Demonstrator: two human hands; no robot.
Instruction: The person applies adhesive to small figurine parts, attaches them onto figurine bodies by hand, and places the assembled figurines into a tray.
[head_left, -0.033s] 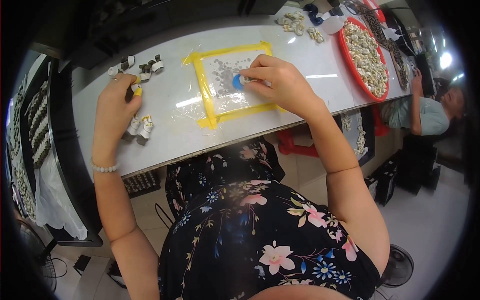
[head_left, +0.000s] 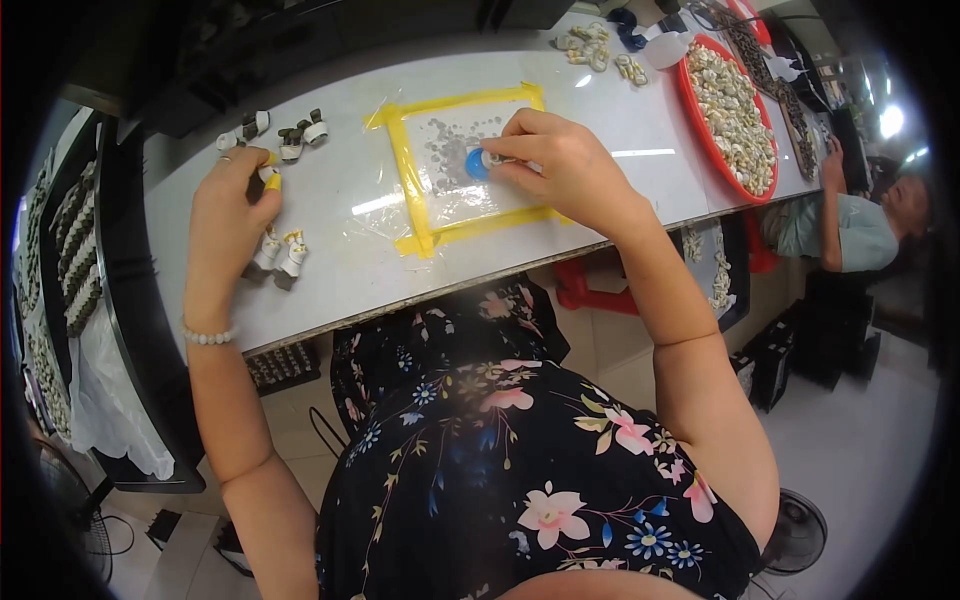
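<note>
Sat at a pale grey worktable (head_left: 350, 260), flowery dark dress in the bottom of the shot. Right hand (head_left: 560, 165) was curled over the clear plastic sheet (head_left: 450, 190) taped down with yellow tape (head_left: 408, 175), fingertips pinched on a small white piece (head_left: 490, 158) pressed right against a little blue round cap (head_left: 474, 164) sitting on that sheet. Grey smudgy dots (head_left: 450, 140) were all over the plastic just above it. Left hand (head_left: 225, 215) was over on the left side of the table, fingers closed around a small yellow-tipped piece (head_left: 272, 181), beaded bracelet (head_left: 207, 336) on the wrist. Just below that hand stood a couple of small white and yellow parts (head_left: 282, 255), and up above it a loose row of white and dark parts (head_left: 285, 135). Off to the far right sat a red tray (head_left: 690, 105) heaped with pale little parts, plus a small cluster of parts (head_left: 595, 48) near the table's back edge. Another person (head_left: 855, 225) was sitting at the far right end.
</note>
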